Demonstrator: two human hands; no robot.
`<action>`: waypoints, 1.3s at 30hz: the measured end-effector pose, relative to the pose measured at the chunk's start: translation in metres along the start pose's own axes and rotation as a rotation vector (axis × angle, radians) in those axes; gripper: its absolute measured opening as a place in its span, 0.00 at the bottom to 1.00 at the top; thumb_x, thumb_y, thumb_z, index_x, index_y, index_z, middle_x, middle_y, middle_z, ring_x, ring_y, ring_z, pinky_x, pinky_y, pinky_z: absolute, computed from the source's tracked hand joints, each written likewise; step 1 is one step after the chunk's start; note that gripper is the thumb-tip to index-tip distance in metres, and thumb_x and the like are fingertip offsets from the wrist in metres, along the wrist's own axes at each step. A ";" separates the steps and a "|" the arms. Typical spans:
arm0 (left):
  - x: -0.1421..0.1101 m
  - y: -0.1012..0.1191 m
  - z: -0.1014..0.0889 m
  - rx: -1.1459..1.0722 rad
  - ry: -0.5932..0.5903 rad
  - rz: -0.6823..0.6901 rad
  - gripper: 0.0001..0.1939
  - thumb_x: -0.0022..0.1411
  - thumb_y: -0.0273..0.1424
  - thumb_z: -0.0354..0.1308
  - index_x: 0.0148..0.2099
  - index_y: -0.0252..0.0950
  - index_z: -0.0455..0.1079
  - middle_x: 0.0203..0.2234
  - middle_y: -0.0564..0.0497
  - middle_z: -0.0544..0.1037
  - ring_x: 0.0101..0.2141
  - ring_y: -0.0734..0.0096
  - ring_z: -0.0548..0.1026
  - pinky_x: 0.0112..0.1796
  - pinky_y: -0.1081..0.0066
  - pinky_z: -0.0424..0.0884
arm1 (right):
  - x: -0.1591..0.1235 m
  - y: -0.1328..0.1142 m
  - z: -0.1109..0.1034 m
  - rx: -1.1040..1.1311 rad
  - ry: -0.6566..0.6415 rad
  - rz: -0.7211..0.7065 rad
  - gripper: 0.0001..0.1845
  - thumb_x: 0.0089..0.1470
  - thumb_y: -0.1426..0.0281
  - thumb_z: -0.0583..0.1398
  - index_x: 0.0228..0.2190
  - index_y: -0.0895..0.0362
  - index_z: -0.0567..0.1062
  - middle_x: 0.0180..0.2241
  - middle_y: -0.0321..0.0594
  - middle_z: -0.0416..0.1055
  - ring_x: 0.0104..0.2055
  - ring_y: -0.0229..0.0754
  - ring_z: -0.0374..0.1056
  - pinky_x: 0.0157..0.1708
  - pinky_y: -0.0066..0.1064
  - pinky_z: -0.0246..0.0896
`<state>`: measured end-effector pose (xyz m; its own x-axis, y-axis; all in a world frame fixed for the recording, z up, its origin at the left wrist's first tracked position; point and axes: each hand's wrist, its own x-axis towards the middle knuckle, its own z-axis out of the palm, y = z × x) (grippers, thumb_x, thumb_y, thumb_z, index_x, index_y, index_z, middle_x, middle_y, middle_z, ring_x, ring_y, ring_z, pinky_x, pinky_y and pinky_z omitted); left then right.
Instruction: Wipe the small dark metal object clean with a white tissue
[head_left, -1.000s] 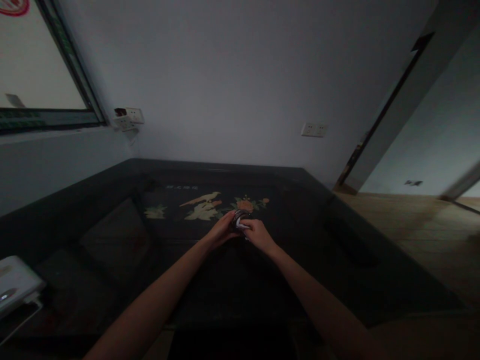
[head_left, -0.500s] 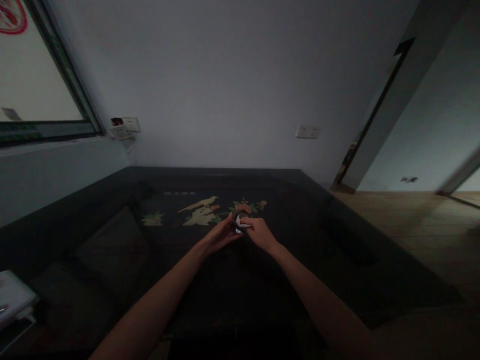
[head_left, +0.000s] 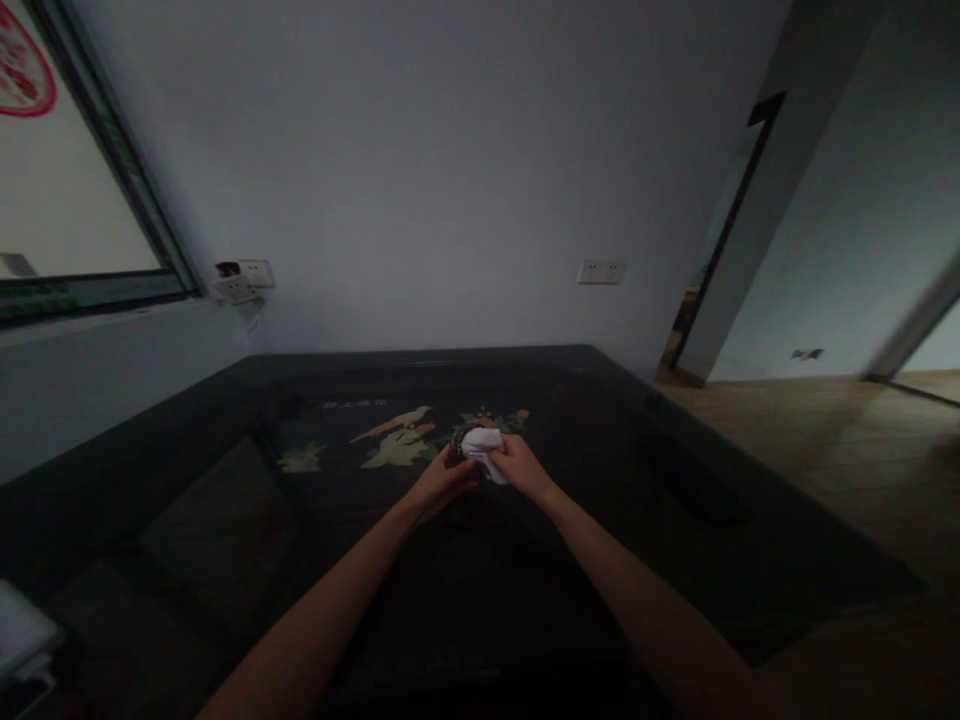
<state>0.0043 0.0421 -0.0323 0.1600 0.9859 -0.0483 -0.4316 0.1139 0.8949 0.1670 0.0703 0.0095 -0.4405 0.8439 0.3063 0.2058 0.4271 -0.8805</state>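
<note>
Over the dark table (head_left: 420, 590), my left hand (head_left: 433, 486) is closed around a small dark, round-rimmed object (head_left: 455, 440); it looks like a cup or jar, but its kind is hard to make out in the dim light. My right hand (head_left: 523, 468) pinches a white tissue or cloth (head_left: 482, 441). The tissue is bunched at the mouth of the round object, and part of it hangs down below my right fingers. Most of the object is hidden by the tissue and my left fingers.
A bird-and-flower picture (head_left: 397, 440) decorates the tabletop beyond my hands. A white box-like item (head_left: 22, 630) stands at the left edge. Wall sockets (head_left: 601, 272) are on the back wall; a window (head_left: 82, 200) is at left, wooden floor (head_left: 825, 440) at right.
More of the white tissue now shows, at the object's mouth and hanging below my right hand. The round object has turned slightly and shifted left. The camera view has tilted up a little.
</note>
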 end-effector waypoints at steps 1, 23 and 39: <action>-0.001 0.001 0.001 0.009 0.003 0.004 0.27 0.45 0.32 0.73 0.48 0.38 0.68 0.40 0.48 0.77 0.35 0.69 0.78 0.29 0.76 0.71 | 0.000 -0.002 -0.001 0.020 0.005 0.005 0.19 0.44 0.79 0.51 0.35 0.62 0.78 0.24 0.35 0.72 0.22 0.34 0.61 0.23 0.23 0.55; 0.006 -0.002 0.002 -0.083 0.036 0.008 0.24 0.55 0.48 0.62 0.44 0.33 0.74 0.37 0.44 0.79 0.37 0.65 0.77 0.38 0.69 0.72 | -0.009 -0.008 -0.008 -0.560 -0.125 -0.383 0.26 0.48 0.82 0.50 0.45 0.58 0.78 0.46 0.46 0.77 0.50 0.44 0.71 0.52 0.36 0.62; 0.021 -0.012 -0.004 -0.143 0.010 0.096 0.24 0.60 0.48 0.57 0.43 0.30 0.75 0.35 0.42 0.80 0.31 0.68 0.77 0.31 0.73 0.70 | -0.013 -0.020 0.003 -1.037 -0.331 -0.421 0.19 0.60 0.78 0.51 0.48 0.59 0.74 0.47 0.50 0.75 0.52 0.44 0.68 0.52 0.34 0.61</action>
<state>0.0095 0.0618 -0.0461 0.1039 0.9942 0.0291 -0.5663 0.0351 0.8235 0.1660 0.0494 0.0223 -0.8189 0.5120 0.2593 0.5373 0.8428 0.0329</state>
